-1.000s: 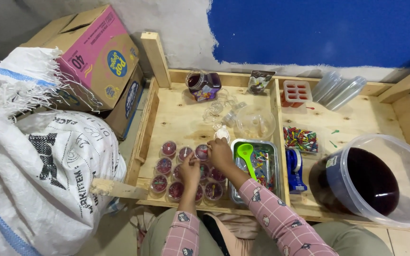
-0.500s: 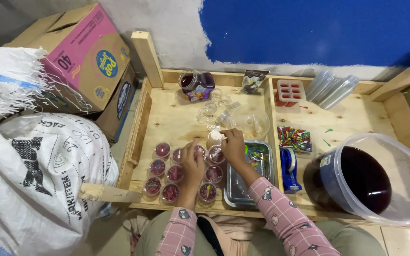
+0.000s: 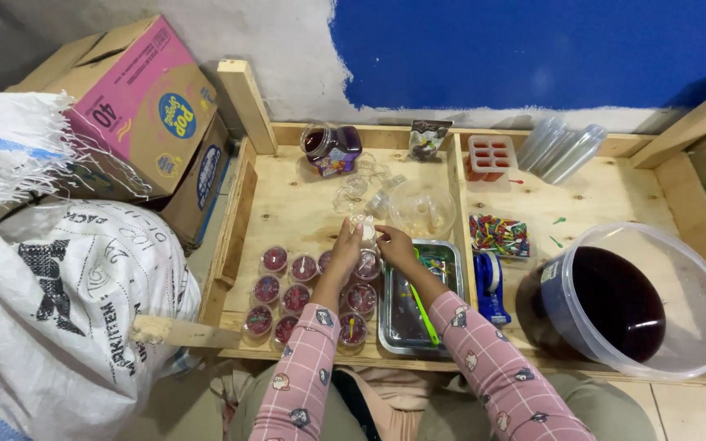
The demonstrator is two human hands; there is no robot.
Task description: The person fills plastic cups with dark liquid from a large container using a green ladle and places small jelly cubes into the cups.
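Lidding step: left hand (image 3: pixel 345 247) and right hand (image 3: pixel 392 242) together pinch a small clear plastic lid (image 3: pixel 366 231) above the red-filled jelly cups (image 3: pixel 304 287) on the wooden bench (image 3: pixel 288 204). Next needs lid centred, pressed.

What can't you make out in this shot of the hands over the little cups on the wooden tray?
Head view only:
- The small clear thing between left hand and right hand: too small to identify; fingers cover it.
- The cup under the hands: partly hidden by them.
- The metal tray: its contents are blurred, and the right forearm crosses it.
- The white sack: cut off by the left edge.
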